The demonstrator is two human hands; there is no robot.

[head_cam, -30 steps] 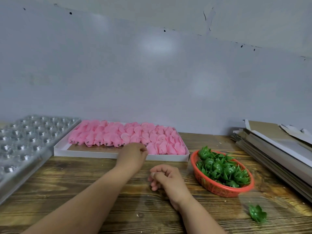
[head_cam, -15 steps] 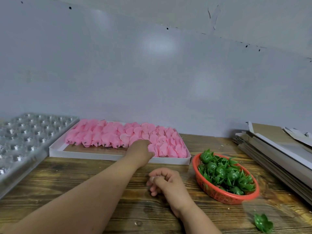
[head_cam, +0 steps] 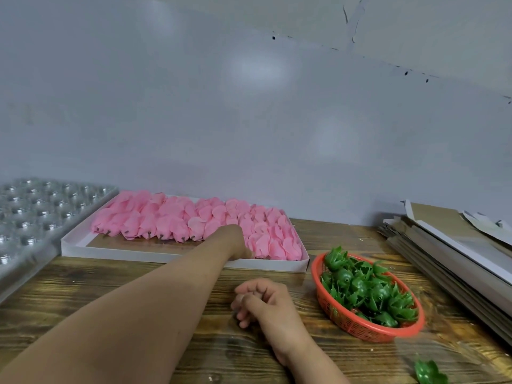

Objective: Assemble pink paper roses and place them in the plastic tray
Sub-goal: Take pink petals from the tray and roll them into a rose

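Pink paper rose heads (head_cam: 194, 223) lie packed in rows in a shallow white cardboard box (head_cam: 177, 256) at the middle left of the frame, short dark stubs poking from the near row. They look featherlight, soft and easily crushed, so my judgement is that a gentle pinch at the firmer base, near the stub, suits better than squeezing the petals. The left hand (head_cam: 235, 242) reaches over the box's near wall into the roses at centre frame; its fingers are hidden, so I cannot tell whether it grips one. The right hand (head_cam: 260, 303) rests on the wooden tabletop (head_cam: 110, 289) at lower centre, fingers curled; whether it holds something is unclear. A red mesh basket (head_cam: 346, 325) at the right holds green plastic calyxes (head_cam: 365, 289), stiffer and springy by appearance; one stray calyx (head_cam: 429, 372) lies at the lower right. The clear plastic tray (head_cam: 36, 214) at the left shows only empty cups.
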